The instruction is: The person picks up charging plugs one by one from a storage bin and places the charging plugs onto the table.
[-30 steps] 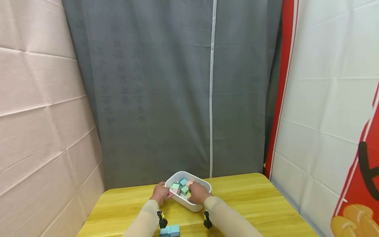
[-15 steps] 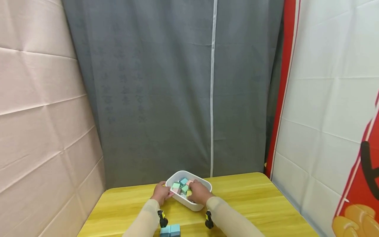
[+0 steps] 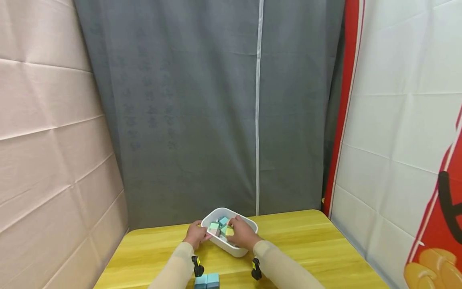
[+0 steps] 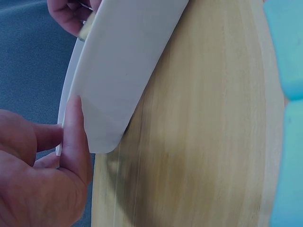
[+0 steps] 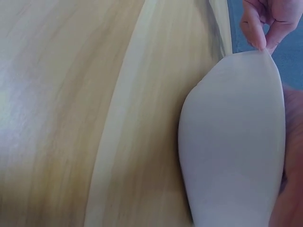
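The white bin point(image 3: 232, 249) stands on the bench point(image 3: 299, 241), its rim pinched by the fingers of the left hand point(image 3: 195, 235); a steady grip there should prevent sliding. Inside, the right hand's point(image 3: 244, 234) fingers grasp the yellow block point(image 3: 229, 231), probably best lifted straight up.
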Available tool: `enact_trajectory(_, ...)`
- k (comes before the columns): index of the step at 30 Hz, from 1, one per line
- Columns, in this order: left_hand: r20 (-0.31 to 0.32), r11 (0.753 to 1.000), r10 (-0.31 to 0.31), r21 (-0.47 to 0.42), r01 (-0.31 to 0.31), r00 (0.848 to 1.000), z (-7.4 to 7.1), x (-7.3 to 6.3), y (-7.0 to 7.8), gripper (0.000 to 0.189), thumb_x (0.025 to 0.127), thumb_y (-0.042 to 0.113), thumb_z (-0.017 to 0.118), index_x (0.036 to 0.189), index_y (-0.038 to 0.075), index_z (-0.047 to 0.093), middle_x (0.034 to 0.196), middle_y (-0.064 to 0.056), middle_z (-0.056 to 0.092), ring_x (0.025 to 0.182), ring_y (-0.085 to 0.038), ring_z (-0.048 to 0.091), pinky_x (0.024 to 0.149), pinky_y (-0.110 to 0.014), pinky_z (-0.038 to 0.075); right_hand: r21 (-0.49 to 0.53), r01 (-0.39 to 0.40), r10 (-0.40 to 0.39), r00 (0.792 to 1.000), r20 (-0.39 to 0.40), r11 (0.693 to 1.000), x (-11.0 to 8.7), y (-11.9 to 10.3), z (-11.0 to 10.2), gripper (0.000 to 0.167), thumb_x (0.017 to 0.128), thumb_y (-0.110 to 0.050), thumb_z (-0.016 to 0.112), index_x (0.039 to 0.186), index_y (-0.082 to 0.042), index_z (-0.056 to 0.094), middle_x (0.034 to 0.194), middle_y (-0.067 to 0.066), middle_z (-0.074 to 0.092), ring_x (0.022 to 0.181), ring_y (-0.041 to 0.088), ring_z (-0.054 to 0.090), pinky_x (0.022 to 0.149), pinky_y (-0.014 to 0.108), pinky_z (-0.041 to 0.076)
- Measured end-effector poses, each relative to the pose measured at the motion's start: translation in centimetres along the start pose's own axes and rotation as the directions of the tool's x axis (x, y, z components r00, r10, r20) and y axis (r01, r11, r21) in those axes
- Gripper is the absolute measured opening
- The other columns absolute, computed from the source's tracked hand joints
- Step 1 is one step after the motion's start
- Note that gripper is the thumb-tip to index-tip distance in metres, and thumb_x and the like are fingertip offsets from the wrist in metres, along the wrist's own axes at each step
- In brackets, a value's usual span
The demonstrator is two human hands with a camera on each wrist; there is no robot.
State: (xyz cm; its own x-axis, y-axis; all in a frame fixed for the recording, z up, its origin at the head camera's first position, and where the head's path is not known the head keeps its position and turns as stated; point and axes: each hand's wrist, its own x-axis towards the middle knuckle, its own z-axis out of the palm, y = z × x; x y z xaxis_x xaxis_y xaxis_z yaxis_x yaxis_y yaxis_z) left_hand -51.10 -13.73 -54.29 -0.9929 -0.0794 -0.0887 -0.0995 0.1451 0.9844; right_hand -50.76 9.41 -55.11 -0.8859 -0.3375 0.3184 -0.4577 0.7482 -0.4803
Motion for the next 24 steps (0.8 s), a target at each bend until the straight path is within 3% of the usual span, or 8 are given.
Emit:
enact_trajectory(14, -0.002, 1.000, -0.003, -0.003, 0.003, 1.000, 0.0, 0.3, 0.0, 0.054, 0.111, -0.003, 0.054, 0.161, -0.012, 0.036, 0.124, -0.036, 0.062, 0.077, -0.017, 0.075, 0.081, -0.033, 0.069, 0.028, 0.151, -0.150, 0.988, -0.029, 0.988, -0.6, -0.2, -0.6, 0.043, 0.086, -0.020, 0.094, 0.121, -0.013, 0.070, 0.113, -0.005, 0.055, 0.099, 0.008, 0.058, 0.092, 0.029, 0.059)
enact_trajectory(24, 0.007, 1.000, 0.011, 0.017, -0.011, 1.000, -0.1, -0.4, 0.3, 0.053, 0.112, -0.003, 0.053, 0.160, -0.014, 0.036, 0.128, -0.037, 0.061, 0.079, -0.018, 0.076, 0.091, -0.042, 0.068, 0.035, 0.157, -0.156, 0.987, -0.022, 0.987, -1.6, -2.0, -2.5, 0.043, 0.085, -0.019, 0.096, 0.119, -0.009, 0.071, 0.110, -0.002, 0.056, 0.094, 0.007, 0.057, 0.085, 0.026, 0.058)
